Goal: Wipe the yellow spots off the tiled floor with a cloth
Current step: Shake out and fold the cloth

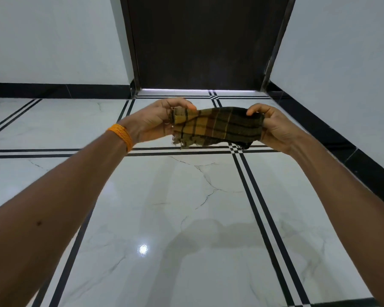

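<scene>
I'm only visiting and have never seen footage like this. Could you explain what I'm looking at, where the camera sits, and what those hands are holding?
There is no machine here. One wide-angle camera is worn on a person's head and looks forward and down, so the two bare arms reach into the picture from the bottom. The left hand, with an orange band on its wrist, and the right hand each grip one end of a checked cloth in yellow, brown and dark green, stretched between them in the air above the floor. The floor is glossy white tile with paired black lines and shows a lamp's reflection. Beyond the hands stands a dark door between pale walls. The job is wiping yellow spots, but I can see none on the floor in this picture.
</scene>
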A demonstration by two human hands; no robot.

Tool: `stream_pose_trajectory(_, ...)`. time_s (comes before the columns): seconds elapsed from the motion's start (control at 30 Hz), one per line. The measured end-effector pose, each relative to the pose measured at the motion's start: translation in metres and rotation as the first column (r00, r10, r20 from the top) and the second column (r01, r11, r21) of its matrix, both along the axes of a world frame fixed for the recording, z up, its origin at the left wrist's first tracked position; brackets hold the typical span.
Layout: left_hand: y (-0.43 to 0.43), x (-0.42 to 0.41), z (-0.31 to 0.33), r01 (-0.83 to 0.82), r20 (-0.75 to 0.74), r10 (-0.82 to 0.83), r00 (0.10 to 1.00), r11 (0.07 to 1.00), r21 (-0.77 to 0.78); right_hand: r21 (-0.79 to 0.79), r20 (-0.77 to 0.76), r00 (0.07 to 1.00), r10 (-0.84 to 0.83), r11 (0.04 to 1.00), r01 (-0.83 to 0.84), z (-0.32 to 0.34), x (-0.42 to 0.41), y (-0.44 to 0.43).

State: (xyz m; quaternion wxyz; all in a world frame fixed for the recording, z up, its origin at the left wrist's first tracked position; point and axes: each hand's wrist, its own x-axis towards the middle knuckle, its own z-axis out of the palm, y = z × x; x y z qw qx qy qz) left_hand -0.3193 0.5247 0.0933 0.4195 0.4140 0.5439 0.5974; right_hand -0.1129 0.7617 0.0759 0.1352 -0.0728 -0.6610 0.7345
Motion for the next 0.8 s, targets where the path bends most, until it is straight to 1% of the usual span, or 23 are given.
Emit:
stream_pose_trajectory(0.03, 0.000, -0.002, 0.002, -0.013, -0.019, 0.013, 1.000, 1.000, -0.010, -0.003, -0.006, 1.000, 0.015, 1.000, -0.015, 0.001, 0.001, 0.002)
stream_pose_trajectory(0.1, 0.001, -0.003, -0.003, -0.095, -0.134, 0.088, 0.987, 0.994, -0.047, 0.055, 0.030, 0.999, 0.020, 0.998, -0.022, -0.003, -0.001, 0.003)
stream_pose_trajectory(0.17, 0.002, -0.003, -0.014, -0.181, -0.232, 0.166, 0.958, 0.982, -0.044, 0.119, 0.049, 0.999, -0.015, 0.993, 0.010, -0.011, -0.003, 0.003)
stream_pose_trajectory(0.2, 0.001, -0.003, -0.016, -0.186, -0.244, 0.170, 0.955, 0.982, -0.042, 0.121, 0.042, 0.998, -0.041, 0.992, 0.036, -0.014, -0.003, 0.003)
stream_pose_trajectory(0.23, 0.000, -0.002, -0.014, -0.162, -0.241, 0.146, 0.959, 0.986, -0.048, 0.111, 0.036, 0.998, -0.059, 0.992, 0.054, -0.015, -0.001, 0.005)
stream_pose_trajectory(0.3, -0.003, -0.003, -0.002, -0.097, -0.200, 0.083, 0.976, 0.994, -0.058, 0.093, 0.047, 0.998, -0.044, 0.995, 0.039, -0.013, 0.005, 0.010)
stream_pose_trajectory(0.37, -0.005, -0.008, 0.006, -0.083, -0.124, 0.077, 0.989, 0.996, -0.043, 0.073, 0.074, 0.997, 0.006, 0.997, -0.011, -0.008, 0.010, 0.011)
stream_pose_trajectory(0.4, -0.005, -0.011, 0.005, -0.094, -0.122, 0.088, 0.989, 0.994, -0.046, 0.062, 0.091, 0.995, 0.034, 0.997, -0.040, -0.007, 0.012, 0.011)
stream_pose_trajectory(0.5, -0.007, -0.015, -0.013, -0.169, -0.241, 0.141, 0.960, 0.981, -0.097, 0.114, 0.140, 0.989, 0.045, 0.992, -0.061, -0.009, 0.012, 0.010)
stream_pose_trajectory(0.53, -0.008, -0.016, -0.019, -0.189, -0.257, 0.156, 0.954, 0.976, -0.107, 0.143, 0.145, 0.989, 0.039, 0.988, -0.060, -0.010, 0.010, 0.010)
stream_pose_trajectory(0.7, -0.002, -0.012, -0.014, -0.220, -0.260, 0.187, 0.947, 0.970, -0.104, 0.276, 0.151, 0.988, -0.031, 0.961, -0.012, -0.014, 0.005, 0.012)
stream_pose_trajectory(0.73, -0.001, -0.010, -0.012, -0.232, -0.252, 0.202, 0.946, 0.968, -0.097, 0.290, 0.153, 0.987, -0.044, 0.957, -0.002, -0.011, 0.004, 0.012)
stream_pose_trajectory(0.8, 0.002, -0.006, -0.011, -0.248, -0.240, 0.224, 0.945, 0.965, -0.079, 0.284, 0.159, 0.987, -0.013, 0.958, -0.034, -0.005, 0.001, 0.010)
